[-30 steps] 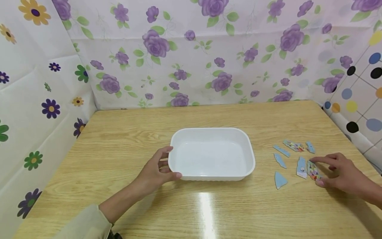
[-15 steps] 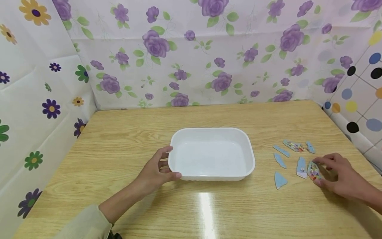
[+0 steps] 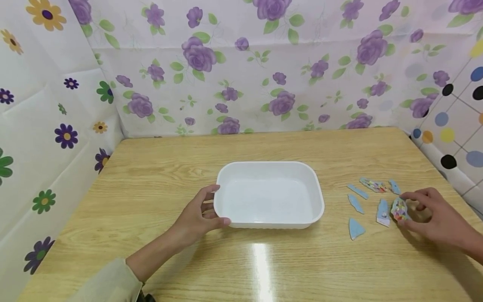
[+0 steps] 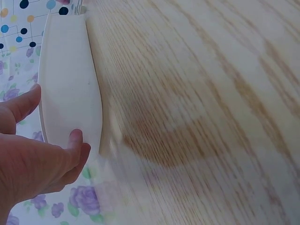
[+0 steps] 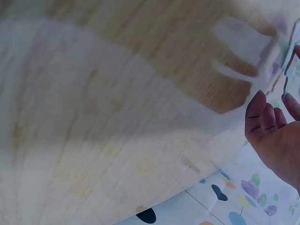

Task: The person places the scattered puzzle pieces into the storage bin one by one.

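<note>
A white rectangular plastic basin point(image 3: 269, 197) stands upright on the table with nothing in it. At its left end, my left hand point(image 3: 198, 216) holds the wall, thumb at the front corner and fingers along the side. The left wrist view shows that hand point(image 4: 44, 154) against the basin's outer wall point(image 4: 70, 70). On the right, my right hand point(image 3: 434, 216) pinches a broken piece with a multicoloured print point(image 3: 399, 209) by its edges, between thumb and forefinger. In the right wrist view the hand point(image 5: 279, 136) shows at the right edge, the piece partly cut off.
Several other flat broken pieces lie loose nearby: a light-blue triangle point(image 3: 356, 228), a blue piece with a white end point(image 3: 383, 213), a patterned one point(image 3: 373, 185) and narrow blue slivers point(image 3: 357, 191). Flower-printed sheets point(image 3: 234, 84) line the back and sides of the wooden table point(image 3: 170, 167).
My right hand has lifted and turned the multicoloured piece slightly, shifting it a little up in the head view. The left hand stays on the basin.
</note>
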Available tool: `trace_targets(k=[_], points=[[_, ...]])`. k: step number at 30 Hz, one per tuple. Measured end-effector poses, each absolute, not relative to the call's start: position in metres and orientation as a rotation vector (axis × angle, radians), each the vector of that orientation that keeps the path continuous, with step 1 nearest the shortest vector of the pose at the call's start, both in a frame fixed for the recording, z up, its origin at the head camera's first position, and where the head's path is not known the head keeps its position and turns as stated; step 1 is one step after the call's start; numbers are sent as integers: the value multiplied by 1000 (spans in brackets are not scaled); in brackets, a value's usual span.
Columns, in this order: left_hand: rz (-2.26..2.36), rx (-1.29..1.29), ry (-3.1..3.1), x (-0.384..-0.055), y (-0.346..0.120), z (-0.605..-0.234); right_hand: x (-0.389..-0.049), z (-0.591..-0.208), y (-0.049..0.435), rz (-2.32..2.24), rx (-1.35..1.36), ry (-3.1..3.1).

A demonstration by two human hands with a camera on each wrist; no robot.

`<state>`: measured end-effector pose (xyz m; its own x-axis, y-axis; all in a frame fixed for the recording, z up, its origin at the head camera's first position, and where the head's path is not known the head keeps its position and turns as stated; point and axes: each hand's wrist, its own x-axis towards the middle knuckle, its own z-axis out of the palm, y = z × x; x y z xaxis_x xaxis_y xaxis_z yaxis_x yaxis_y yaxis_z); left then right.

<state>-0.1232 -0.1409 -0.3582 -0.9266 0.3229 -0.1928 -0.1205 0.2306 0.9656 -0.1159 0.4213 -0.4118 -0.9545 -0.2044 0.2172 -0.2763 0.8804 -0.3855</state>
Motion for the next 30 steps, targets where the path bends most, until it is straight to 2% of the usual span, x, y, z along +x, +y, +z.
trace_targets(k=[30], points=[[1750,186,2188,-123,-141,-359,-146,-373,408,783,256,-2911]])
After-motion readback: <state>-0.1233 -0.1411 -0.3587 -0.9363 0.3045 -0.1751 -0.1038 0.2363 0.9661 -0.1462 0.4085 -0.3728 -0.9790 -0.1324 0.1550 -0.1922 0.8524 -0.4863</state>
